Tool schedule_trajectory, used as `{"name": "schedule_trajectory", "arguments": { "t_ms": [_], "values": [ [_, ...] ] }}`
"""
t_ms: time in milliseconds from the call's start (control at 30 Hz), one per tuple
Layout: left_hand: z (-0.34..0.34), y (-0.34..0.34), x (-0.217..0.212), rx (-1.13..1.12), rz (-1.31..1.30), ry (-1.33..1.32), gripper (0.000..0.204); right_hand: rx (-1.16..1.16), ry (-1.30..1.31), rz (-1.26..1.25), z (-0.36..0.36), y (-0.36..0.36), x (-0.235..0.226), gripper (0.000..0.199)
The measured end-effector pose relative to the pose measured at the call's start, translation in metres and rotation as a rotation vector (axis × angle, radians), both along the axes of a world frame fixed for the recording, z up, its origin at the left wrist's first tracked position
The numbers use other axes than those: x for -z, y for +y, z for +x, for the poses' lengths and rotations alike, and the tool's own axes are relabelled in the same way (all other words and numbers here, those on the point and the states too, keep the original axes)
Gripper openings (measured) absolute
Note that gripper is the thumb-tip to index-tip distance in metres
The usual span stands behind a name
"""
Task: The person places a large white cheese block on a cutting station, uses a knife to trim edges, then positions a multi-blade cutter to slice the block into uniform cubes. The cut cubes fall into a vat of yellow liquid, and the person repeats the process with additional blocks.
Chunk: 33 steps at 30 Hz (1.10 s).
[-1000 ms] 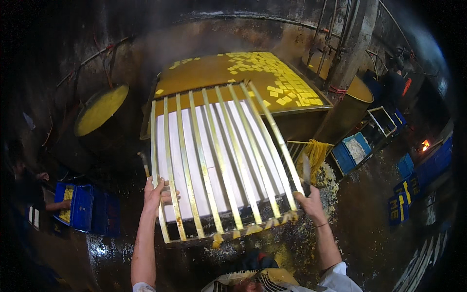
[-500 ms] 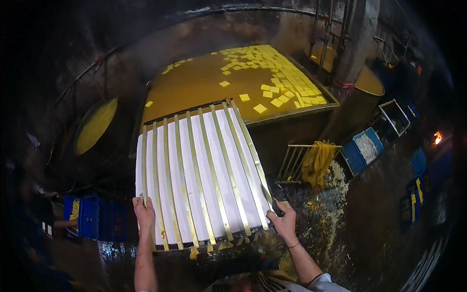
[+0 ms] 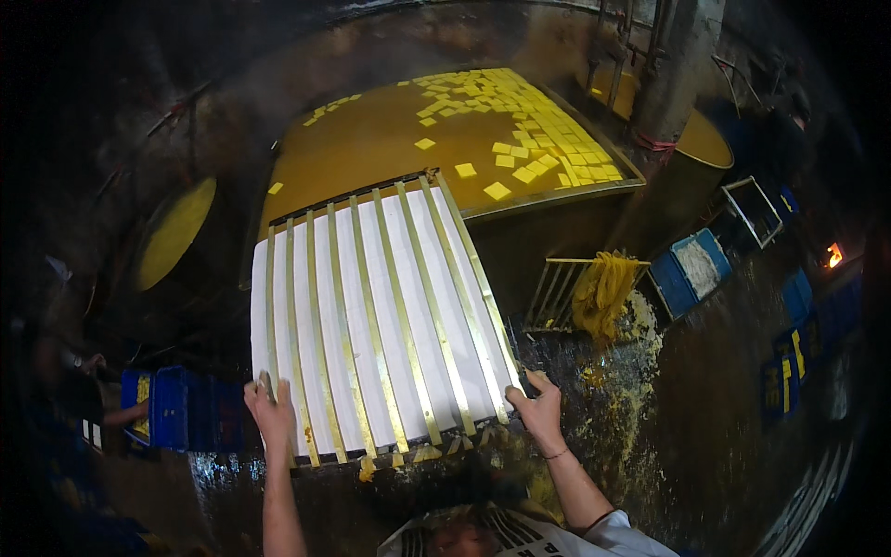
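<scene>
In front of me lies a slatted metal frame [image 3: 376, 316], its long brass-coloured slats running across a flat white slab [image 3: 383, 278]. My left hand [image 3: 269, 413] is closed round the frame's left side near the close corner. On the opposite side, my right hand [image 3: 538, 408] grips the right edge, thumb on top. The fingers under the frame are hidden. Yellowish scraps [image 3: 368, 469] hang along its near edge. The far end reaches the front rim of a large vat [image 3: 548, 201] of brown-orange liquid, where many yellow square pieces [image 3: 566, 139] float, packed densest at the right.
Right of the frame, a barred rack [image 3: 552, 292] carries a yellow cloth [image 3: 599, 297]; blue crates [image 3: 673, 283] stand beyond. At left are a round tub [image 3: 176, 232], blue crates [image 3: 172, 408] and another person's arm [image 3: 125, 415]. The floor [image 3: 631, 418] is wet and littered with scraps.
The view has shifted slightly, so the frame and vat appear a little higher. Both hands keep their hold, with the left hand slightly lower along its side.
</scene>
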State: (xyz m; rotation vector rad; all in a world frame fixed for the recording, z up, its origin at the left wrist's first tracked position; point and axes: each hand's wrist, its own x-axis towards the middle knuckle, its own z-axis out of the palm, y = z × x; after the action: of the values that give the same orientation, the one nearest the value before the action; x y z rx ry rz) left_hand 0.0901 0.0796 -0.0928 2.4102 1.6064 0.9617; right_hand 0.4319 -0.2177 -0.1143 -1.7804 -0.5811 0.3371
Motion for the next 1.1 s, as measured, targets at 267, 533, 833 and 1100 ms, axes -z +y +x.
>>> {"name": "schedule_trajectory", "arguments": {
  "t_ms": [267,533,833,1100],
  "values": [
    [-0.108,-0.119,0.05,-0.423,-0.495,-0.635,0.021,0.02,-0.001,-0.106,-0.009,0.007,0.014,0.05],
    [-0.088,-0.127,0.023,-0.196,-0.863,-1.175,0.019,-0.006,0.114,-0.008,0.003,0.001,0.038,0.014],
    [-0.091,-0.123,0.02,-0.115,-0.87,-1.139,0.019,0.006,0.258,-0.003,-0.004,-0.001,0.02,0.025],
    [-0.089,-0.12,0.015,-0.137,-0.883,-1.133,0.024,-0.034,0.272,-0.099,-0.006,-0.004,0.002,0.037]
  ]
}}
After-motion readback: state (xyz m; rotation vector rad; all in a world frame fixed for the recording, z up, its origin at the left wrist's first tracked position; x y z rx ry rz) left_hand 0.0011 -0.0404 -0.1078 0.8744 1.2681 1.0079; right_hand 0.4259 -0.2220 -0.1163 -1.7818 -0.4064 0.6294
